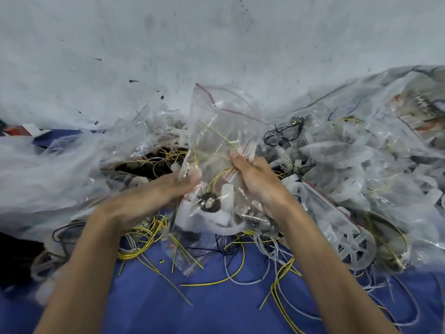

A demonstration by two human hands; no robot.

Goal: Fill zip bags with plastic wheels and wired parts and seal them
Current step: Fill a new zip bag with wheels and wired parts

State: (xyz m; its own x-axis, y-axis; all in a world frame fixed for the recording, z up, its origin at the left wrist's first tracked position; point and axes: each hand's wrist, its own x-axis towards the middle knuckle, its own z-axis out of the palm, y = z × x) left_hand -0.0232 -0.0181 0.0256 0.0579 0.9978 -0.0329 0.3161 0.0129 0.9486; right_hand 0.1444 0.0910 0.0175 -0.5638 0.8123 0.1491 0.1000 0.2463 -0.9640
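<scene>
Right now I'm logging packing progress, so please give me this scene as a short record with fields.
held item: clear zip bag, red seal strip, raised between both hands
left hand: grip on the bag's left edge, blurred
right hand: grip bunching the bag's right side
bag contents: white plastic pieces, dark round wired part with yellow wire
seal: looks not yet closed
surface: blue cloth strewn with loose wires, yellow and grey
nearby: plastic wheel in another bag, right
</scene>
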